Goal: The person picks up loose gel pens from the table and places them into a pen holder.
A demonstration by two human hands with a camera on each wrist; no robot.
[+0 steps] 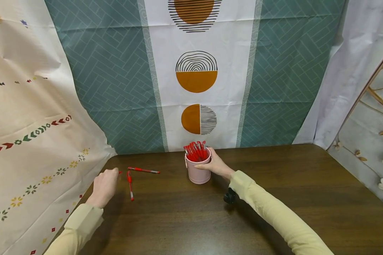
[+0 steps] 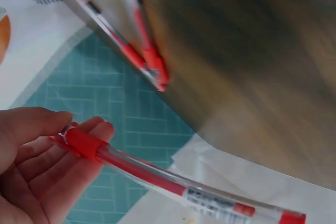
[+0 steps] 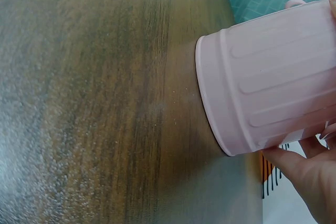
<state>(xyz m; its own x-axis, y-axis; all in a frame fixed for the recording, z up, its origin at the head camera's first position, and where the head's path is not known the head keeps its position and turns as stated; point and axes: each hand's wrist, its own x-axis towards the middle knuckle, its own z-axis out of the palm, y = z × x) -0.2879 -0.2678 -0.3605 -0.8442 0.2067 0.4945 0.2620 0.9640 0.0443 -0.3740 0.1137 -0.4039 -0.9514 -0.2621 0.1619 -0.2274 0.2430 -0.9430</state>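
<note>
Between thumb and fingers my left hand [image 1: 104, 186] pinches a red pen [image 2: 142, 174] near its capped end, as the left wrist view shows; most of it is hidden in the head view. Two more red pens lie on the table just right of that hand, one crosswise [image 1: 143, 170] and one pointing toward me [image 1: 130, 186]. My right hand [image 1: 214, 164] grips a pink ribbed bucket [image 1: 198, 176] from its right side, thumb across the front near the rim. Several red pens [image 1: 196, 151] stand bunched in the bucket, which is upright on the table.
The dark wooden table [image 1: 178, 219] ends at a hanging cloth [image 1: 194, 92] with teal panels and orange half circles. A patterned cream cloth [image 1: 35, 170] borders the left edge, a floral one [image 1: 376, 141] the right. A small black object [image 1: 229, 196] shows under the right wrist.
</note>
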